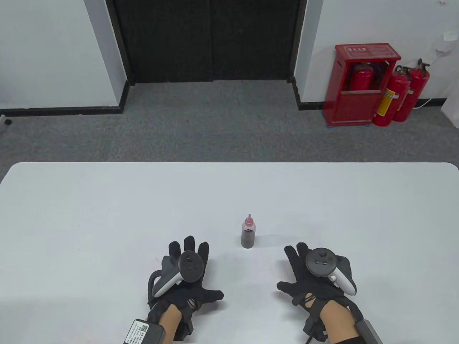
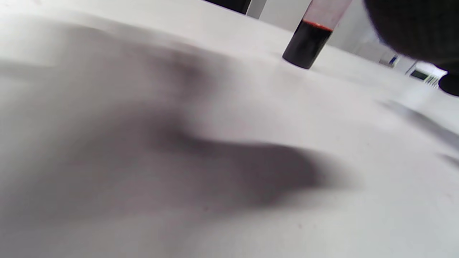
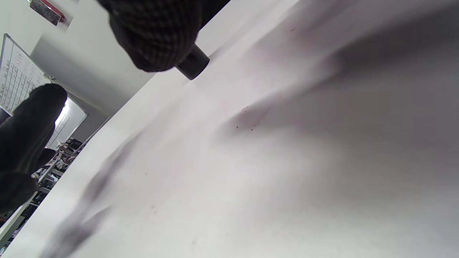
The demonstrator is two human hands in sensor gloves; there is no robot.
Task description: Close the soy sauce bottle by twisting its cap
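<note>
The soy sauce bottle (image 2: 309, 42) loses its cap beyond the left wrist view's top edge.

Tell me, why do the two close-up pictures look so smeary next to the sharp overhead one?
Table view: evenly lit and sharp, bottle crisp with a faint shadow. Left wrist view: the near table is blurred under a broad dark shadow. Right wrist view: tilted, with soft shadows and a blurred glove finger in front of the bottle.

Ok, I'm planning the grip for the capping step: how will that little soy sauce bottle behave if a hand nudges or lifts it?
The soy sauce bottle stands narrow and upright on the table, so a sideways nudge near its red cap could probably tip it. It looks partly full of dark liquid, likely light. Its round body may roll if it falls.
</note>
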